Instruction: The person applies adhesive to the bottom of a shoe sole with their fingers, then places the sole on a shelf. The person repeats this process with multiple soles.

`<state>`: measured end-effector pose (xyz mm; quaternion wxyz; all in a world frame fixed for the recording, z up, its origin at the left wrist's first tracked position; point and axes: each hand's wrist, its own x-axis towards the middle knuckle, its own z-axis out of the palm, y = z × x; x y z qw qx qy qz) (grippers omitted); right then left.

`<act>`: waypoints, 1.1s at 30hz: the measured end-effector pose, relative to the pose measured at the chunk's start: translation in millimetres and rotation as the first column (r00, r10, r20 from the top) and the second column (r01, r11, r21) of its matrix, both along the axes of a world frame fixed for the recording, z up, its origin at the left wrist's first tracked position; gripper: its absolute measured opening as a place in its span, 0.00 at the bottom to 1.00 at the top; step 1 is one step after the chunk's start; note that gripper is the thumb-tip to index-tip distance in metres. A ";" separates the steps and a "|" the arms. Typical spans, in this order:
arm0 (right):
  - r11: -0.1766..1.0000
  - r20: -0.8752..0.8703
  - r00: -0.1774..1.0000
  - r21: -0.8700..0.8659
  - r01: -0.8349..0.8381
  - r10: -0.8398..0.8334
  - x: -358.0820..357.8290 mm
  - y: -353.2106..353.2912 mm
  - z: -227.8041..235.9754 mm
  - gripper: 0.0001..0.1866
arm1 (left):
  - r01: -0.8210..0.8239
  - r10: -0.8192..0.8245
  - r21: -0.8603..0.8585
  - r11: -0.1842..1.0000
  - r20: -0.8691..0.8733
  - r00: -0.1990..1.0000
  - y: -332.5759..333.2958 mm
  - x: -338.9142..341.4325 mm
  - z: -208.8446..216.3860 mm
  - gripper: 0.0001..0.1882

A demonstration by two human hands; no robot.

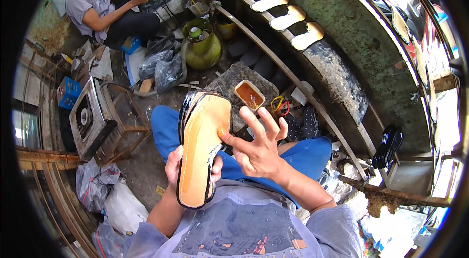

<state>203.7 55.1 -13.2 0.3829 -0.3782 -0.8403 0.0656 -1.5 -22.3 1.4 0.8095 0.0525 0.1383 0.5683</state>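
My left hand (pixel 173 164) grips a tan shoe sole (pixel 200 148) with a dark edge, held upright in front of my lap. Dark layers show behind its left edge; whether they are further soles I cannot tell. My right hand (pixel 260 151) is spread, and its index fingertip touches the sole's right side, with a wet, orange-brown smear at that spot. Just beyond the hand, a small rectangular tub (pixel 239 93) of orange-brown, glue-like stuff rests on a stone slab (pixel 222 82).
Pale soles (pixel 307 36) lie in a row along a wooden rack at far right. A green gas cylinder (pixel 202 48) stands ahead; a stove (pixel 84 116) is at left. Scissors (pixel 281 106) lie beside the tub. Another person (pixel 95 6) sits working at far left.
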 end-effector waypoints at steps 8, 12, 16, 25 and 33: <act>0.971 -0.091 0.967 0.017 -0.237 0.238 -10.2 -14.1 20.5 0.20 | -0.021 0.014 -0.044 0.999 -0.164 0.986 0.7 -8.3 -0.4 0.34; 0.967 -0.252 0.967 -0.229 -0.108 0.048 8.6 20.3 27.2 0.19 | 0.027 -0.023 0.016 1.000 -0.204 0.979 4.6 -9.7 1.4 0.36; 0.978 -0.023 1.000 -0.209 -0.011 0.007 9.7 32.9 20.0 0.19 | 0.076 -0.064 0.055 0.996 -0.191 0.980 6.4 -10.1 4.0 0.37; 0.987 0.178 0.982 0.139 -0.081 0.056 5.7 26.1 2.4 0.22 | 0.055 -0.058 -0.021 0.998 -0.216 0.975 9.8 -8.8 10.4 0.34; 0.937 0.195 0.972 0.296 -0.183 0.129 3.1 11.1 6.2 0.24 | 0.016 -0.022 -0.022 1.000 -0.351 0.936 9.6 -0.1 23.4 0.29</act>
